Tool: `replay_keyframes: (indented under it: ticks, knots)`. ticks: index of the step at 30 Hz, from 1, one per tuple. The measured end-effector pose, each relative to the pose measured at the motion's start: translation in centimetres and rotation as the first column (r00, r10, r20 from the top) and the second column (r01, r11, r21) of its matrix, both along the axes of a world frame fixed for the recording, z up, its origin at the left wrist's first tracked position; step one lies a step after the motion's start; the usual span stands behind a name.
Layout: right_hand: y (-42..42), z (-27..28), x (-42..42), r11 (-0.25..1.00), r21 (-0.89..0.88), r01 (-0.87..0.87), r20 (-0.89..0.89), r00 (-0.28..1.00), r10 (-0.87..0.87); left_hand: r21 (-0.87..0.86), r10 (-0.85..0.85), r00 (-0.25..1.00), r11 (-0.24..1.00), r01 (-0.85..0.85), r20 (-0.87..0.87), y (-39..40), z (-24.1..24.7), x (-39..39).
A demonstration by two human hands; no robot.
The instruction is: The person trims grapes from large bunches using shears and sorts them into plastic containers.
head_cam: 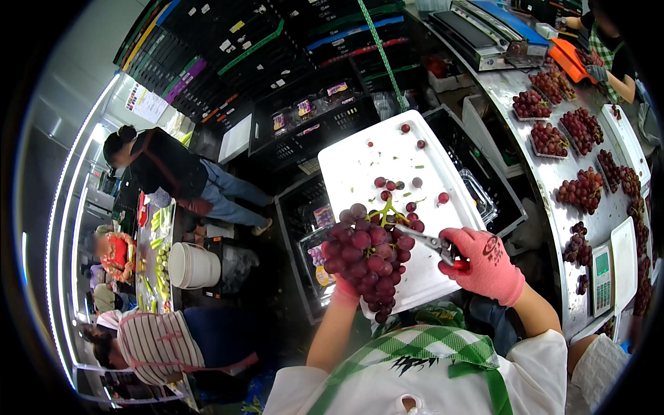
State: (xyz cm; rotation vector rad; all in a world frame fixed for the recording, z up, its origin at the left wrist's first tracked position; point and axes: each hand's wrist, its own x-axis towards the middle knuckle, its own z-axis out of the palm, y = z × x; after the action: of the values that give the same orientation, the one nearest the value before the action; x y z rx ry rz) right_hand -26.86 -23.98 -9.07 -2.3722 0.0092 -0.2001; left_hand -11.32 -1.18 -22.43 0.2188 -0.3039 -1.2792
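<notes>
A large bunch of red grapes (365,249) hangs over the left side of a white plastic tray (358,166). My left hand (344,290), in a pink glove, supports it from beneath; the grapes hide most of its fingers. My right hand (482,262), gloved in pink too, grips a pair of small pruning snips (433,246) with red on the handle. The blades point left, among the berries beside the green stem (386,211). Whether they touch the stem I cannot tell. Several loose grapes (391,184) and stem scraps lie on the tray.
Black crates (314,129) with packed grape boxes stand beyond and left of the tray. Right, a metal table (550,181) bears grape punnets (549,140), a digital scale (602,280) and a wrapping machine (487,39). Co-workers stand left and far right. A white bucket (194,265) stands left.
</notes>
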Motion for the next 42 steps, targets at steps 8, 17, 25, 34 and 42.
replay_keyframes:
  ticks: [8,17,25,34,42]
  knots:
    - [-0.4,0.7,0.3,0.945,-0.257,-0.2,-0.036,0.98,0.198,0.178,0.087,0.995,0.98,-0.093,0.042,0.2,-0.5,0.3]
    - [-1.8,3.1,2.0,0.891,-0.315,-0.326,-0.22,0.939,0.266,0.322,-0.345,0.13,0.589,-0.741,0.93,0.6,-1.9,-0.3]
    - [-2.3,4.7,2.9,0.87,-0.284,-0.402,-0.335,0.892,0.303,0.347,-0.304,0.193,0.62,-0.704,0.933,-0.3,1.1,-0.8]
    - [-2.4,5.4,3.9,0.855,-0.273,-0.442,-0.373,0.867,0.33,-0.003,0.271,0.89,0.957,-0.291,0.367,-0.7,-1.3,-0.2]
    - [-3.4,6.2,3.5,0.924,0.007,-0.383,-0.483,0.808,0.338,0.094,0.006,0.994,0.996,0.005,-0.112,-1.2,4.3,0.2]
